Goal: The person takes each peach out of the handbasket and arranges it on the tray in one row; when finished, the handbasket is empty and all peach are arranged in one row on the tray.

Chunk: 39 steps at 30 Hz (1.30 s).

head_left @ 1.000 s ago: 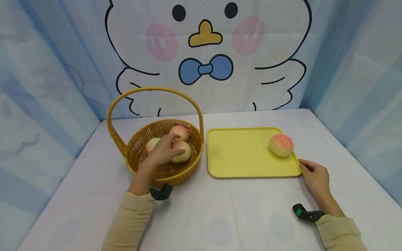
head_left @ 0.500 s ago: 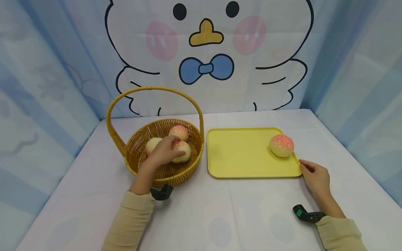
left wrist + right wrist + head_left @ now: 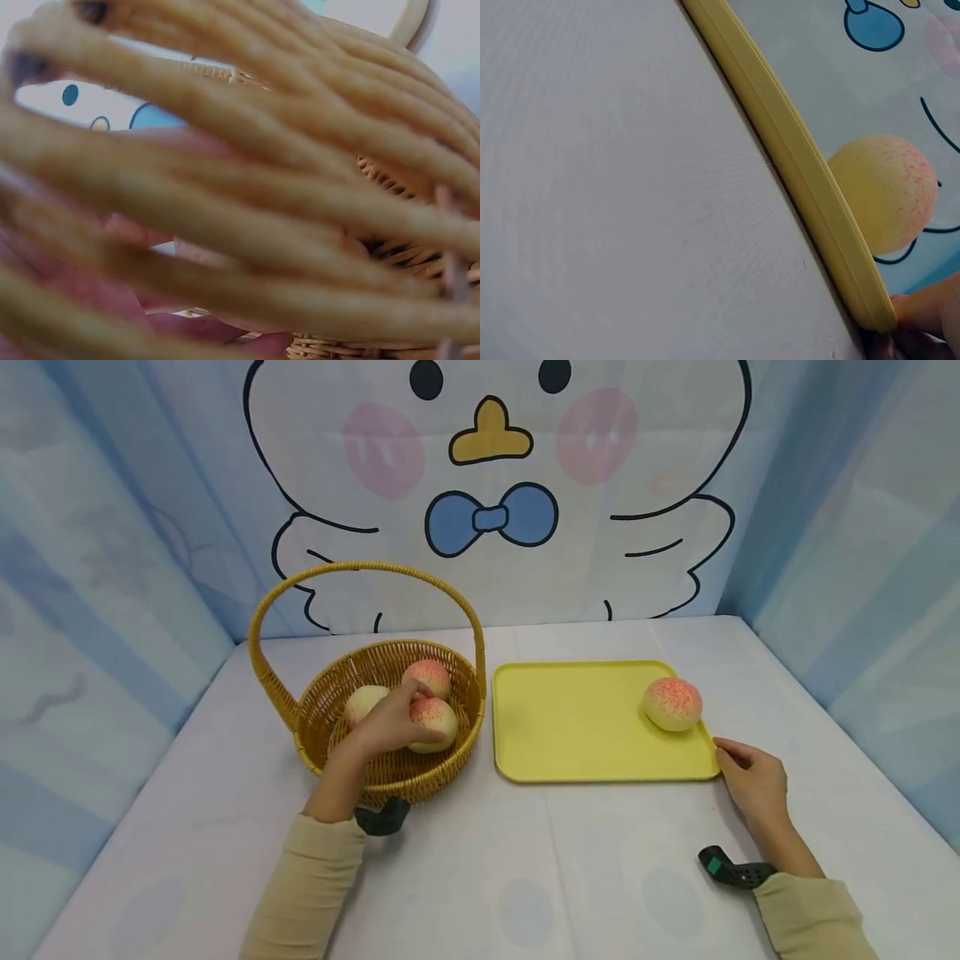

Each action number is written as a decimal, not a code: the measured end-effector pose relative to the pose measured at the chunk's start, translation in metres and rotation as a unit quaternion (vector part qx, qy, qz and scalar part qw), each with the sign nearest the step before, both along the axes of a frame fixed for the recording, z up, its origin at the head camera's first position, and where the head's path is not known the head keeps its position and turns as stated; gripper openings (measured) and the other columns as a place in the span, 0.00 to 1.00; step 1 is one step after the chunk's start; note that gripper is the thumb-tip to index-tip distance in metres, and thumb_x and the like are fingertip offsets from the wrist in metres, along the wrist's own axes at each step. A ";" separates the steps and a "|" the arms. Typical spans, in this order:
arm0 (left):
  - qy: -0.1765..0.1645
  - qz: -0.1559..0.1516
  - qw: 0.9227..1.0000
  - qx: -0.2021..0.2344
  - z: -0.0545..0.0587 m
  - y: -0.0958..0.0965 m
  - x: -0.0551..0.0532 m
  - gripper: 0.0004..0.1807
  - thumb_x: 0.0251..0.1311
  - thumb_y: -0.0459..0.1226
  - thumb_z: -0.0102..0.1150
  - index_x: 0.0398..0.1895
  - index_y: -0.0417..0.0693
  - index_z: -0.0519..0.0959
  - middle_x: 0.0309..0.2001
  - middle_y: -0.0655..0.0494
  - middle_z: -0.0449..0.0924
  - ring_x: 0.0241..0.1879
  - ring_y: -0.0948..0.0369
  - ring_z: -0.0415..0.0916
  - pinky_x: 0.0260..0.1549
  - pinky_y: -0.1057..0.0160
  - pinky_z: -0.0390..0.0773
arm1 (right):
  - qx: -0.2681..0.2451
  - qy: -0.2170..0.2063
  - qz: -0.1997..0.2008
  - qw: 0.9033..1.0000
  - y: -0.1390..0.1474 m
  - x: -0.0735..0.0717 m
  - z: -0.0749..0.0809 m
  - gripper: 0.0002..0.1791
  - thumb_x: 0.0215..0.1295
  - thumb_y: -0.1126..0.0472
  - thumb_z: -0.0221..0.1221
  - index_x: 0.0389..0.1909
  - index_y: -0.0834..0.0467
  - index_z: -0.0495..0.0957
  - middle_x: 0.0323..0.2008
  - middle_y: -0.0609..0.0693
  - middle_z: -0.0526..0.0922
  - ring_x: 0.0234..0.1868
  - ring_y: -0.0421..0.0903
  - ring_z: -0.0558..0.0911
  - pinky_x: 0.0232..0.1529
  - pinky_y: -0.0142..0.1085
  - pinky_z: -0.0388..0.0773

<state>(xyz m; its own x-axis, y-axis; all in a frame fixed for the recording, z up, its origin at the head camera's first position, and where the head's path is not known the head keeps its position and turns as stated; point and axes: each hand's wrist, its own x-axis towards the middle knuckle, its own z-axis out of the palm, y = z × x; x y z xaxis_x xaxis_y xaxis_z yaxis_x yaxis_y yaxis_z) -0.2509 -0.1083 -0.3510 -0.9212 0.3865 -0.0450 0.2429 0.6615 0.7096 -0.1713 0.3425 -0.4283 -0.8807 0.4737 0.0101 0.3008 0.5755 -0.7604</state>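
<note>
Gripping the near peach (image 3: 438,717), left hand (image 3: 384,725) could bump the far peach (image 3: 431,673), sitting close; right hand (image 3: 756,787) pinches the tray (image 3: 573,722).

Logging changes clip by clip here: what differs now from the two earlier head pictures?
The left hand has closed in on the front peach in the basket, thumb lowered over its near side, and now appears to grip it. That peach has not visibly lifted. Unchanged: the right hand holding a corner of the yellow tray, the tray peach, and the basket's rear peach and left peach.
</note>
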 end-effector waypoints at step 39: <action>0.097 -0.036 0.981 0.164 0.030 0.039 0.030 0.39 0.38 0.46 0.75 0.57 0.52 0.69 0.52 0.57 0.67 0.47 0.58 0.69 0.42 0.58 0.75 | 0.001 0.008 -0.010 1.000 -0.001 -0.001 0.000 0.21 0.69 0.59 0.46 0.57 0.68 0.70 0.54 0.64 0.73 0.54 0.54 0.70 0.39 0.30 0.68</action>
<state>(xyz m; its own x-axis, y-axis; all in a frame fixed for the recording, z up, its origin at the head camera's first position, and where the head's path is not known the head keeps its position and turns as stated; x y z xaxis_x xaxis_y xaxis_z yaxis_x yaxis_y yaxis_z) -0.2209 -0.0697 -0.3213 -0.8695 0.4162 0.2659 0.4325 0.3819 0.8167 -0.1724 0.3418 -0.4285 -0.8705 0.4916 0.0243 0.3009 0.5706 -0.7641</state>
